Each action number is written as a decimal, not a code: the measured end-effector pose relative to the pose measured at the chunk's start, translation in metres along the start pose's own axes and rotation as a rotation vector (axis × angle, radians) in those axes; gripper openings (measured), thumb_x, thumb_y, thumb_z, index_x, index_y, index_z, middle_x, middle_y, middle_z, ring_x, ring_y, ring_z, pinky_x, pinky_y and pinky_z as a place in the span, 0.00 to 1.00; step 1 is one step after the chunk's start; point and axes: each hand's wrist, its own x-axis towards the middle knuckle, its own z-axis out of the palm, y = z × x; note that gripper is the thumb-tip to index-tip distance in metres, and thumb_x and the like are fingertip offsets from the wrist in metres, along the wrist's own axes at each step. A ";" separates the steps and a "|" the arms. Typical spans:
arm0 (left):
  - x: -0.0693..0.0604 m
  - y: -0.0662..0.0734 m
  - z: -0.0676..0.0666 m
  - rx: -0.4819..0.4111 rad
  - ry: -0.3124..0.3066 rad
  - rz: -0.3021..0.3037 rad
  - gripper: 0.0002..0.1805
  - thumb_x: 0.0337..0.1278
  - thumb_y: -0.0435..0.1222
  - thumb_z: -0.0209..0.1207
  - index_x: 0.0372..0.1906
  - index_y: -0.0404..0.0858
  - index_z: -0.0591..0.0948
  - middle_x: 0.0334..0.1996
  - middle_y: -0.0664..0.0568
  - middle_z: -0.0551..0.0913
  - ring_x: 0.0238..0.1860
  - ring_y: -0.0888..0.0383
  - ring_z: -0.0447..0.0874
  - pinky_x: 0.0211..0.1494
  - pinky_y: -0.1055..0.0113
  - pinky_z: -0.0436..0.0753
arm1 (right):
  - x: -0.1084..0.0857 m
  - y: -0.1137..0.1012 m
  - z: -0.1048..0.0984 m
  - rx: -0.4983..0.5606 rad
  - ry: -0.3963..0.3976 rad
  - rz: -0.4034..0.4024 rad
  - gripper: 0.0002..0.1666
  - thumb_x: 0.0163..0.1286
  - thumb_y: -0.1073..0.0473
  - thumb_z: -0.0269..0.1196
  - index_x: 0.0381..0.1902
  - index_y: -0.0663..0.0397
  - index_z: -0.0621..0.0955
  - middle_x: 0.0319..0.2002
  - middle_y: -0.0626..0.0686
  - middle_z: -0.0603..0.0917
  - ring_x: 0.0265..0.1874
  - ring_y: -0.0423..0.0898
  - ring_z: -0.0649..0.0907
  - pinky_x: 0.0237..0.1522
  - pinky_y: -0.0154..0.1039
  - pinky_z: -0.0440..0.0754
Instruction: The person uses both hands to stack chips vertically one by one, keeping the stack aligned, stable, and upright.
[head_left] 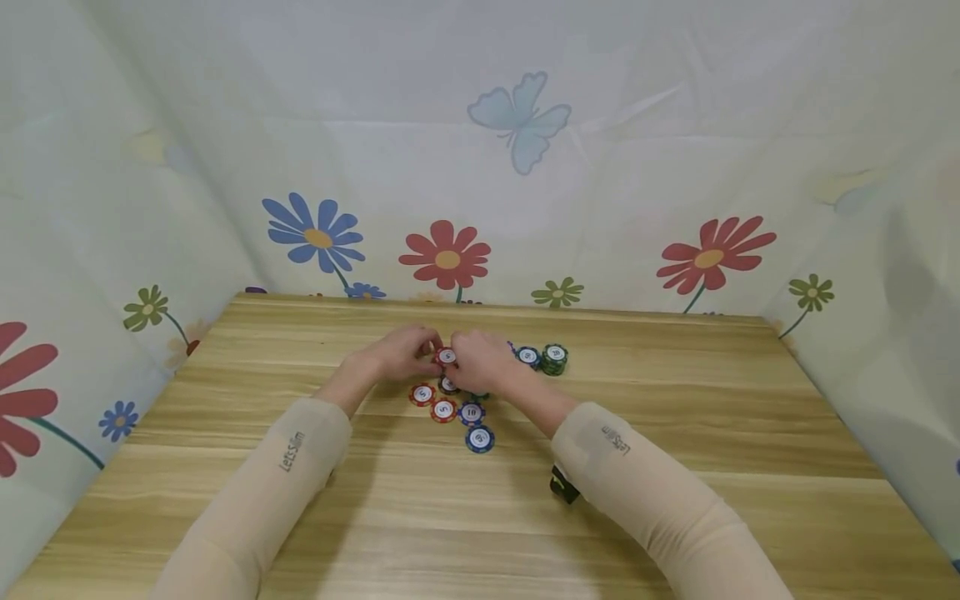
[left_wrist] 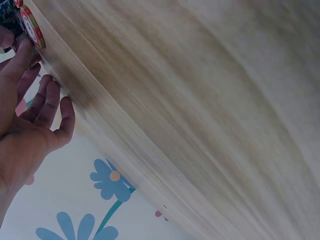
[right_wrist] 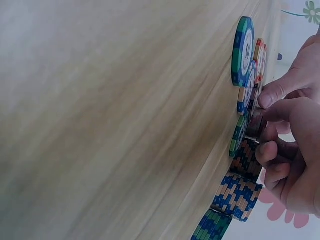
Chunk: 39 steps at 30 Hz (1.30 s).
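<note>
One red stack (head_left: 446,356) stands near the middle of the table's (head_left: 675,383) far edge; left hand (head_left: 405,354) and right hand (head_left: 483,360) both pinch it. If their push is uneven, I think it may tip onto the loose chips (head_left: 443,409). I read "5" on its top, "10" on a blue chip (head_left: 472,412), "Let'sSlim" on the sleeves (head_left: 318,433).

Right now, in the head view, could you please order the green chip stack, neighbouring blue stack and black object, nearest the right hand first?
1. Blue stack, on its right
2. Green stack, farther right
3. Black object, by the right sleeve
</note>
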 end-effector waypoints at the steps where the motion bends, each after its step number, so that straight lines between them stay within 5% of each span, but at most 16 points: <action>1: 0.000 -0.001 0.000 0.000 0.001 0.000 0.16 0.65 0.38 0.69 0.52 0.34 0.81 0.43 0.43 0.81 0.44 0.49 0.76 0.52 0.55 0.77 | 0.000 0.000 0.000 0.000 -0.002 0.000 0.14 0.71 0.50 0.67 0.34 0.52 0.78 0.23 0.48 0.77 0.20 0.43 0.77 0.21 0.37 0.72; 19: -0.001 0.002 -0.001 0.016 0.004 -0.005 0.17 0.65 0.38 0.69 0.53 0.34 0.82 0.45 0.43 0.81 0.45 0.49 0.76 0.54 0.54 0.77 | -0.003 -0.001 -0.002 -0.020 0.025 -0.001 0.13 0.75 0.51 0.64 0.38 0.55 0.81 0.26 0.49 0.79 0.23 0.44 0.78 0.24 0.37 0.75; 27: -0.002 0.001 -0.001 0.015 -0.003 -0.016 0.18 0.66 0.39 0.69 0.54 0.34 0.81 0.44 0.43 0.80 0.45 0.49 0.75 0.52 0.55 0.77 | -0.013 0.008 -0.009 0.104 0.064 -0.011 0.28 0.75 0.49 0.65 0.62 0.63 0.78 0.38 0.53 0.87 0.32 0.44 0.85 0.32 0.38 0.82; 31: -0.002 0.003 0.000 0.008 -0.003 -0.030 0.19 0.65 0.40 0.69 0.55 0.35 0.81 0.44 0.43 0.79 0.43 0.49 0.75 0.50 0.55 0.76 | -0.022 0.017 -0.017 0.170 0.082 0.010 0.27 0.75 0.51 0.65 0.62 0.63 0.78 0.46 0.57 0.87 0.40 0.47 0.87 0.39 0.41 0.85; 39: -0.002 0.006 -0.001 0.029 -0.038 -0.087 0.23 0.66 0.45 0.68 0.59 0.38 0.79 0.48 0.45 0.78 0.48 0.49 0.75 0.55 0.53 0.77 | -0.041 0.040 -0.028 0.210 0.135 0.044 0.24 0.74 0.49 0.66 0.57 0.60 0.81 0.32 0.50 0.85 0.26 0.42 0.81 0.28 0.39 0.79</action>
